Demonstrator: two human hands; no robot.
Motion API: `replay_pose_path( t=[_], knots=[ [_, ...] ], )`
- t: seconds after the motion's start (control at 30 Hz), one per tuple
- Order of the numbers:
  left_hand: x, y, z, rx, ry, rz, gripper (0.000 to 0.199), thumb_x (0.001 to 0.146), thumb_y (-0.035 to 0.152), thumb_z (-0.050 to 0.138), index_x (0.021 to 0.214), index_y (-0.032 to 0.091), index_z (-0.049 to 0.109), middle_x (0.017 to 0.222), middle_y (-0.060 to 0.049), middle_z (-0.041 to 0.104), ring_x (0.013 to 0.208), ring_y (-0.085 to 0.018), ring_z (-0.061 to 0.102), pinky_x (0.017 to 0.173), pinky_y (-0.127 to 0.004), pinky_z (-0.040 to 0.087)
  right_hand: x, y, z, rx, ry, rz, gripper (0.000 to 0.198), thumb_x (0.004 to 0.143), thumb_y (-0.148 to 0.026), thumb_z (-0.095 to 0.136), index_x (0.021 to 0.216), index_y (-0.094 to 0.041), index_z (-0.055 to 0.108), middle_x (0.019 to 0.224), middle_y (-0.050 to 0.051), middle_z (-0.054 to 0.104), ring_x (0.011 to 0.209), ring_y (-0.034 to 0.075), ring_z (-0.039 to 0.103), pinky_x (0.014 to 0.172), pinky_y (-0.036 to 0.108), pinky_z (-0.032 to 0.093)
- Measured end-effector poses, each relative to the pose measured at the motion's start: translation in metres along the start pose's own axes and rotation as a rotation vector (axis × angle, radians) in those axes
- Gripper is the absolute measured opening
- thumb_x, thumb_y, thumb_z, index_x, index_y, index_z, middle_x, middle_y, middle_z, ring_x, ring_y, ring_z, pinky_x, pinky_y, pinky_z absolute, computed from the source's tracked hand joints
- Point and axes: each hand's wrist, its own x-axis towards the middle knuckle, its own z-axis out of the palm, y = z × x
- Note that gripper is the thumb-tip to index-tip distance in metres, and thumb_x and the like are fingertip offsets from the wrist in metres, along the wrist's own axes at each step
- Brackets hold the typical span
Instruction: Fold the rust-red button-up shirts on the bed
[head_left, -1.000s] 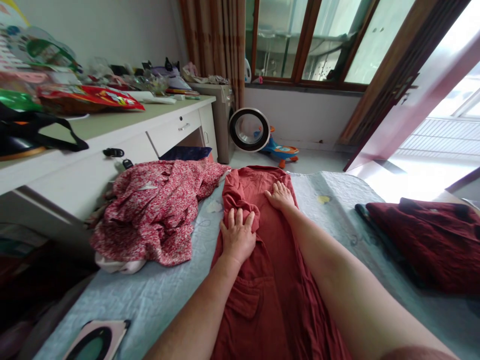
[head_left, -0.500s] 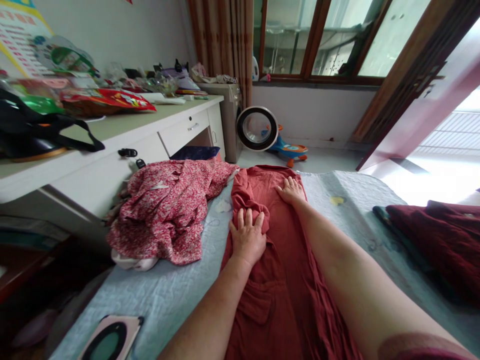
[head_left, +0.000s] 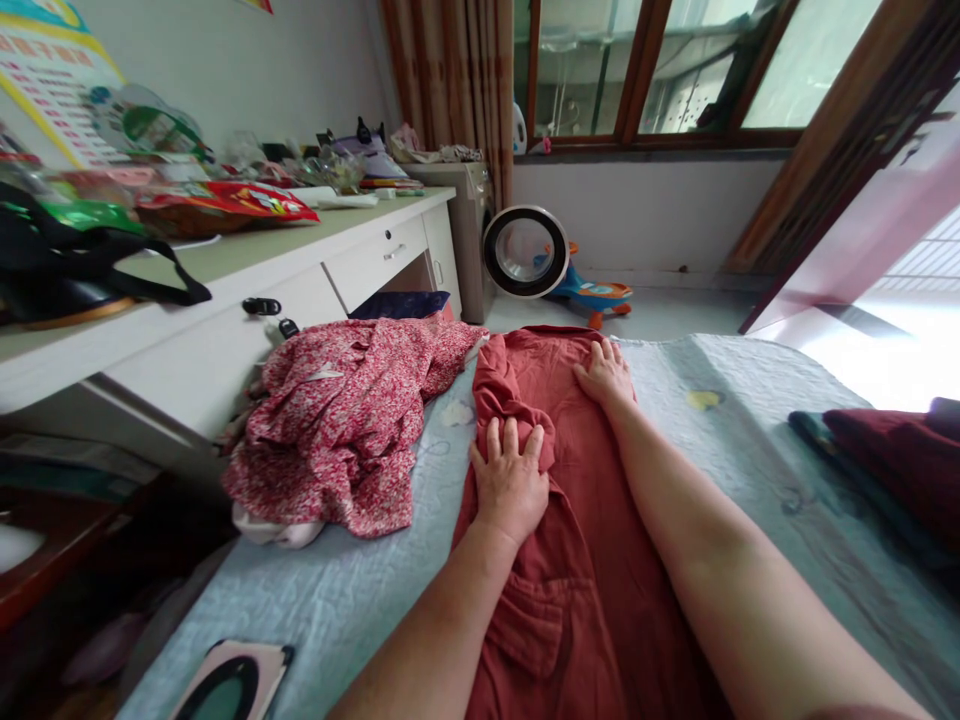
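Observation:
A rust-red garment [head_left: 577,500] with a flapped pocket lies lengthwise on the pale blue bed cover [head_left: 375,590], one side folded inward. My left hand [head_left: 511,480] rests on its bunched, folded part with the fingers spread. Farther up, near the garment's far right edge, my right hand [head_left: 606,374] lies flat with fingers stretched out. Neither hand grips the cloth. Left of the garment is a crumpled red-and-white patterned cloth [head_left: 337,420]. At the right edge sits a stack of folded dark red clothes [head_left: 900,460].
A pink-framed tablet-like object [head_left: 232,680] lies at the bed's near left. Along the left wall runs a white desk [head_left: 300,290] crowded with items. Beyond the bed stand a washing machine with its round door [head_left: 526,252] open and a blue-and-orange ride-on toy [head_left: 592,290].
The view has shifted slightly, so most things appear a little farther right. My right hand seems a touch nearer the garment's far edge; my left hand stays on the folded part.

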Motion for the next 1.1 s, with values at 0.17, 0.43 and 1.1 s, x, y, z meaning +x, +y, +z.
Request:
replay_pose_path(
  t=[0.17, 0.43, 1.1],
  knots=[
    [0.0, 0.002, 0.0, 0.035, 0.006, -0.014, 0.06, 0.084, 0.034, 0.061, 0.142, 0.033, 0.046, 0.151, -0.01, 0.04, 0.141, -0.037, 0.026, 0.107, -0.064, 0.029, -0.003, -0.001, -0.005, -0.015, 0.064, -0.128, 0.04, 0.088, -0.028, 0.044, 0.122, -0.017, 0.062, 0.132, 0.013, 0.056, 0.126, 0.03, 0.043, 0.106, 0.043, 0.033],
    [0.001, 0.002, 0.0, 0.04, -0.011, -0.022, 0.06, 0.085, 0.035, 0.059, 0.143, 0.033, 0.046, 0.151, -0.009, 0.039, 0.142, -0.036, 0.025, 0.11, -0.063, 0.027, -0.004, -0.01, -0.005, -0.094, -0.125, -0.049, 0.043, 0.093, -0.03, 0.035, 0.12, -0.012, 0.063, 0.131, 0.017, 0.055, 0.122, 0.031, 0.049, 0.102, 0.042, 0.039],
    [0.002, 0.001, -0.002, 0.0, -0.057, -0.033, 0.062, 0.084, 0.037, 0.059, 0.144, 0.034, 0.043, 0.154, -0.009, 0.035, 0.143, -0.036, 0.022, 0.109, -0.064, 0.026, -0.002, -0.008, -0.006, -0.01, -0.218, -0.069, 0.057, 0.095, -0.048, 0.039, 0.135, -0.01, 0.049, 0.153, 0.018, 0.037, 0.142, 0.031, 0.031, 0.116, 0.047, 0.025]
  ],
)
